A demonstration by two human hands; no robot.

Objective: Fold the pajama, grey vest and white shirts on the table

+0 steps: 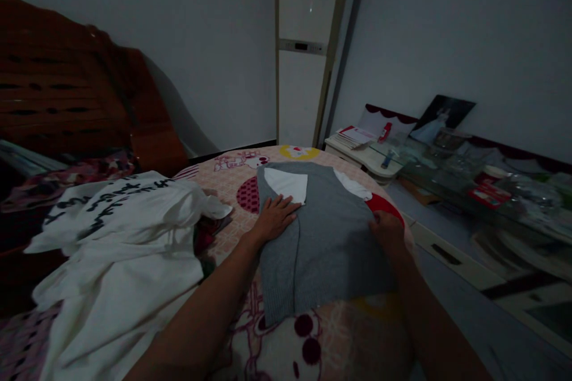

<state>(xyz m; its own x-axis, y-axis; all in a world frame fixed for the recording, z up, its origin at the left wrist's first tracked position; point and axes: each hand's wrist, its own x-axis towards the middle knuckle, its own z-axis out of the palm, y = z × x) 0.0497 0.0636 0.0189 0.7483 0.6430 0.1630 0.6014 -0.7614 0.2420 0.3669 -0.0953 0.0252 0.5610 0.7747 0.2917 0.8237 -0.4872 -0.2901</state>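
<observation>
A grey knit top point(333, 238) with white parts lies spread on a round table. Its ribbed edge points toward me at the lower left, and one side is folded over along a crease. My left hand point(277, 218) rests flat on the folded side, fingers stretched out, just below a white piece point(286, 183). At the garment's right edge, my right hand point(386, 231) has its fingers curled in and closed on the cloth. Another bit of white fabric point(353, 184) shows along the upper right edge.
A patterned pink cloth point(223, 181) covers the table. White clothes with black lettering point(134, 238) are heaped at the left, near a carved wooden chair back point(67, 89). A cluttered glass-topped cabinet point(447, 172) runs along the right. A tall white appliance point(304, 89) stands behind.
</observation>
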